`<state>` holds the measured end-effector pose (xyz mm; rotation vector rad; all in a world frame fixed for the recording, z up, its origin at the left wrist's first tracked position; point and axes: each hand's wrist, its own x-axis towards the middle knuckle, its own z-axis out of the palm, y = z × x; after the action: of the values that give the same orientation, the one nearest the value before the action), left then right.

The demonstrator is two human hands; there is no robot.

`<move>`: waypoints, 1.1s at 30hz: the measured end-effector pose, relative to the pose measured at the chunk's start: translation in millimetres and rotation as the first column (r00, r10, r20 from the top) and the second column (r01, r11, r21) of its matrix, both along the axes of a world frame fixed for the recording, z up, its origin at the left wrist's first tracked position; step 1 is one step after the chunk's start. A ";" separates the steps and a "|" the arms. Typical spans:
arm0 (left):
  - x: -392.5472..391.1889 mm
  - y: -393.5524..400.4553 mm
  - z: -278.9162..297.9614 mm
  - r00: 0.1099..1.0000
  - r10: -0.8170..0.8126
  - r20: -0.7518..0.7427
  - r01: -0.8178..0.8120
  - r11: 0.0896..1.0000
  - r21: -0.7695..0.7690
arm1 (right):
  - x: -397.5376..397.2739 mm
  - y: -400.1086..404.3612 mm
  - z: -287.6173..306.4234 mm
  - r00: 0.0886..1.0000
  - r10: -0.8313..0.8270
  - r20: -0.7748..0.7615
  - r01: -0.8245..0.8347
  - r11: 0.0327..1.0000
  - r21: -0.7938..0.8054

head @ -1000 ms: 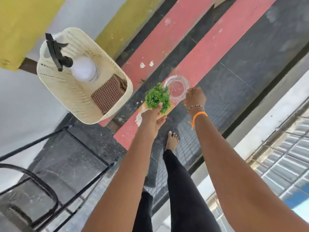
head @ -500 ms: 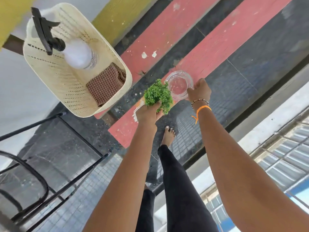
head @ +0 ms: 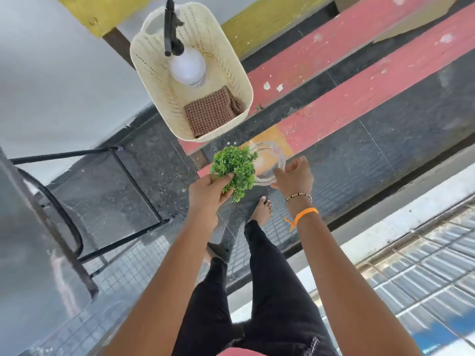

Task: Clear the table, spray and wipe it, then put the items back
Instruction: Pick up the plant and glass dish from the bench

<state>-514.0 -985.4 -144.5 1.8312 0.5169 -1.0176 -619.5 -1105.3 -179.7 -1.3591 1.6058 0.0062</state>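
Observation:
My left hand [head: 207,192] grips a small green artificial plant [head: 235,167] just above the near end of a red wooden bench plank [head: 359,98]. My right hand [head: 294,177] pinches the rim of a clear glass bowl [head: 268,161] beside the plant, over a yellowish mat [head: 276,136] lying on the plank. A cream plastic basket [head: 154,80] sits on the farther plank and holds a white spray bottle [head: 187,65] with a black trigger and a folded brown checked cloth [head: 209,111].
A black metal chair frame [head: 133,176] stands to the left on the dark tiled floor. A yellow bench plank [head: 257,24] runs behind the basket. My legs and bare foot [head: 262,210] are below the hands. A ledge and roofing lie to the right.
The view swung right and the basket shifted toward the middle. The plant and bowl came up off the mat, which now shows on the plank beneath the bowl.

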 end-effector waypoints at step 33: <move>419.7 398.6 126.6 0.854 0.404 0.328 -0.270 0.882 -0.386 | 466.6 360.8 130.9 0.847 0.114 0.520 -0.069 0.992 -0.105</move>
<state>-94.3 -586.8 -17.9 1.5186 0.3766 -0.4312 -153.0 -744.6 -48.8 -1.3518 1.0848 -0.3529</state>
